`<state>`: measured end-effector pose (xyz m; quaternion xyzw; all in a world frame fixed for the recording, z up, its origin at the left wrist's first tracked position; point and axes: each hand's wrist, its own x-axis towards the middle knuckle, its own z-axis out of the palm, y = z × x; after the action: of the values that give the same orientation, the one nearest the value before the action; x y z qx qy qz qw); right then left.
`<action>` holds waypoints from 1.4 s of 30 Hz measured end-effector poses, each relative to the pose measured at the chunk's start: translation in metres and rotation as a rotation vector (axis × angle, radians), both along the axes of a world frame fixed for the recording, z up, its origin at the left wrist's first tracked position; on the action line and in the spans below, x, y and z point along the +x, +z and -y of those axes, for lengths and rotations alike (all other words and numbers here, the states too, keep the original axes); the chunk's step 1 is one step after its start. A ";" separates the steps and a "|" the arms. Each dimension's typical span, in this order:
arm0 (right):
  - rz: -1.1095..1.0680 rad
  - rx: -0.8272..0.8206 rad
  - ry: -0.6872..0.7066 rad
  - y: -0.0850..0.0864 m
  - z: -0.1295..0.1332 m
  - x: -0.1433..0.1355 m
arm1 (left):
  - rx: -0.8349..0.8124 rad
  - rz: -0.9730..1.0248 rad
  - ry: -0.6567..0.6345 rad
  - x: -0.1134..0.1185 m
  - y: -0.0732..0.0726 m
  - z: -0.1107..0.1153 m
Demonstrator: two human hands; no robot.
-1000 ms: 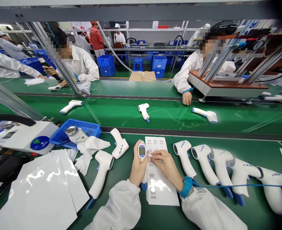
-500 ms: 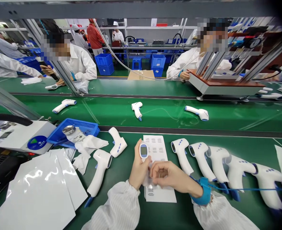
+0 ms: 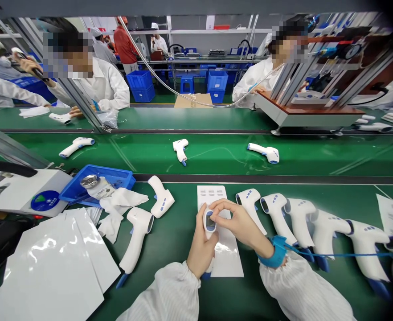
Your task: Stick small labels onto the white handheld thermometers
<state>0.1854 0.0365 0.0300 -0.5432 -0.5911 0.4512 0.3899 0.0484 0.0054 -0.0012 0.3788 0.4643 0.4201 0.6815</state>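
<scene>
My left hand is wrapped around a white infrared thermometer, held upright with its small screen towards me. The handle is mostly hidden by the palm; its blue end shows below. Bent over the thermometer's head, my right hand has thumb and forefinger close together at the screen. Whatever they may pinch is too small to make out. A blue band with a cord circles the right wrist. Beneath the hands lies a white label sheet, printed at its far end and glossy at its near end.
Several thermometers lie in a row at right; two more lie at left. Glossy white sheets, crumpled tissue and a blue tray holding a bottle are at left. Thermometers lie on the green belt; co-workers sit beyond.
My right hand has moved up from the thermometer's handle to its screen. The thermometer has shifted slightly right and down. Print near the sheet's near end no longer shows.
</scene>
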 end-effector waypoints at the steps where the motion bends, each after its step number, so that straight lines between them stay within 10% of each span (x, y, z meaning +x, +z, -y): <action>1: 0.006 0.003 0.000 0.000 -0.001 0.000 | 0.017 -0.005 -0.010 0.000 -0.002 0.000; 42: -0.021 -0.078 0.051 0.010 -0.012 -0.003 | 0.117 -0.101 -0.084 -0.004 -0.009 0.000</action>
<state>0.1823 0.0485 0.0404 -0.5380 -0.5827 0.4891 0.3631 0.0440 0.0052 -0.0101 0.4577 0.4564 0.3981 0.6509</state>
